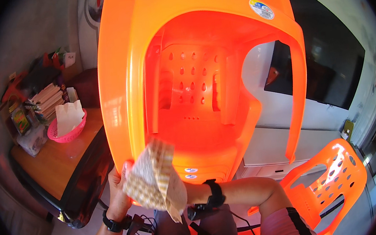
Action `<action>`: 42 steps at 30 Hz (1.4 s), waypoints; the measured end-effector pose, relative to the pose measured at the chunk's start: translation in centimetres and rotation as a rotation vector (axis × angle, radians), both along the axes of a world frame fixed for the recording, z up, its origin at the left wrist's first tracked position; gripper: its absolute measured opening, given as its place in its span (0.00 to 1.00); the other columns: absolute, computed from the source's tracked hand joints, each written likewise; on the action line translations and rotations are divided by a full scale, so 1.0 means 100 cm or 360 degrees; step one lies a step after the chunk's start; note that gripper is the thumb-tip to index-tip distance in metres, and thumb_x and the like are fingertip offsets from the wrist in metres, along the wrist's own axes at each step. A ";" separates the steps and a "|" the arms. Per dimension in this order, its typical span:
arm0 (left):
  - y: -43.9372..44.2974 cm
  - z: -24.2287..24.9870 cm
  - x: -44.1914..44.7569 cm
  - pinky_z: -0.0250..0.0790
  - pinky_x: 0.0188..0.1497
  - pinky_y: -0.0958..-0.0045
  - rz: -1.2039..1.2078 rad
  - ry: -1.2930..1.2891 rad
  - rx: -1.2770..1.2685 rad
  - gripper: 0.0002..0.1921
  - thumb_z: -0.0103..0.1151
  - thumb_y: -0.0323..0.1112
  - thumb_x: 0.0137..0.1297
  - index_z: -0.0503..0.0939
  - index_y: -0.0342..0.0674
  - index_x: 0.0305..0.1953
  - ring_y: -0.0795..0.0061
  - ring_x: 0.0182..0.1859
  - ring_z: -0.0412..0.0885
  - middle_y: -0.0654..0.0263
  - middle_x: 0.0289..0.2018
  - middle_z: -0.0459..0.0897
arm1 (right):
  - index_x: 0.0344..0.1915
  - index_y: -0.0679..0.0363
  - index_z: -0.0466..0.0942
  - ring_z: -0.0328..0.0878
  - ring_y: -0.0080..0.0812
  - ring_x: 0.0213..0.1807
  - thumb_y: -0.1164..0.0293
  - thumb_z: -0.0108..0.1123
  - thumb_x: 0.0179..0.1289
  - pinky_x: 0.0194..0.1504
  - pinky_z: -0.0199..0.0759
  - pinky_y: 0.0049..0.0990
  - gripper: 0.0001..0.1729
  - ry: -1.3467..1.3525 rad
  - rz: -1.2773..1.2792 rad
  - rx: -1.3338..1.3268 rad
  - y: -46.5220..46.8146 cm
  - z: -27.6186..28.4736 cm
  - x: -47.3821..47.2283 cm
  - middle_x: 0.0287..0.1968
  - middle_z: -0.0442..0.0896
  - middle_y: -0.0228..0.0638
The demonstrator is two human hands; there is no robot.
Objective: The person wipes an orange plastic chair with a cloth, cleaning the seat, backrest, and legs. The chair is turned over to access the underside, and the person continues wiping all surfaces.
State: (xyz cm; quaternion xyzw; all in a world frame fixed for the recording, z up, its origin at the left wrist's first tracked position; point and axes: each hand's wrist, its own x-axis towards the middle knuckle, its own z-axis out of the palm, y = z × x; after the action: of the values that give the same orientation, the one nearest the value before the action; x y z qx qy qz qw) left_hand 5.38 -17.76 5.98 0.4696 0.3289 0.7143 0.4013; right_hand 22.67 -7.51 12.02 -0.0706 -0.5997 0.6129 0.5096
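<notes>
A large glossy orange plastic chair fills the middle of the view, turned so that I look into its hollow. A panel with teardrop holes shows deep inside. My left hand grips the chair's lower left edge, thumb on the near side. A beige-and-white patterned cloth is bunched in my right hand, slightly blurred, close to the same edge. The cloth covers the right fingers. Black straps with devices circle both wrists. A round sticker is on the chair's upper right.
On the left, a wooden table bears a pink plastic basket, a bottle and stacked sticks or papers. Another orange chair stands at right. Behind are a wall-mounted television and a white cabinet. Cables hang near my lap.
</notes>
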 end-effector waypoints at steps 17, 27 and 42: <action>-0.017 0.020 0.026 0.68 0.34 0.79 0.0290 0.0110 -0.0083 0.17 0.53 0.47 0.81 0.77 0.38 0.53 0.85 0.33 0.75 0.72 0.37 0.80 | 0.52 0.63 0.79 0.81 0.42 0.53 0.52 0.52 0.77 0.61 0.76 0.44 0.24 0.0784 0.0826 0.0325 0.062 0.213 0.125 0.52 0.84 0.41; -0.012 0.039 0.031 0.73 0.53 0.76 0.0193 0.0008 -0.0115 0.20 0.52 0.45 0.82 0.78 0.33 0.58 0.81 0.49 0.81 0.65 0.51 0.85 | 0.65 0.66 0.71 0.72 0.48 0.68 0.56 0.52 0.76 0.73 0.66 0.46 0.29 0.1040 -0.0759 -0.0048 0.093 0.213 0.261 0.68 0.73 0.47; -0.007 0.016 0.029 0.66 0.19 0.76 0.0570 0.0216 -0.0120 0.21 0.48 0.55 0.81 0.73 0.42 0.42 0.78 0.17 0.72 0.66 0.19 0.74 | 0.60 0.60 0.74 0.75 0.38 0.61 0.61 0.58 0.71 0.63 0.66 0.38 0.22 0.1260 0.0026 0.0214 0.087 0.122 0.263 0.58 0.78 0.39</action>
State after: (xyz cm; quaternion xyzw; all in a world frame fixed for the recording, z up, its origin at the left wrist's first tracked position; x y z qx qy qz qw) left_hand 8.26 -18.49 7.53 0.4352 0.4601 0.7282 0.2621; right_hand 49.01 1.18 24.18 0.2092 -0.3963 0.5561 0.6999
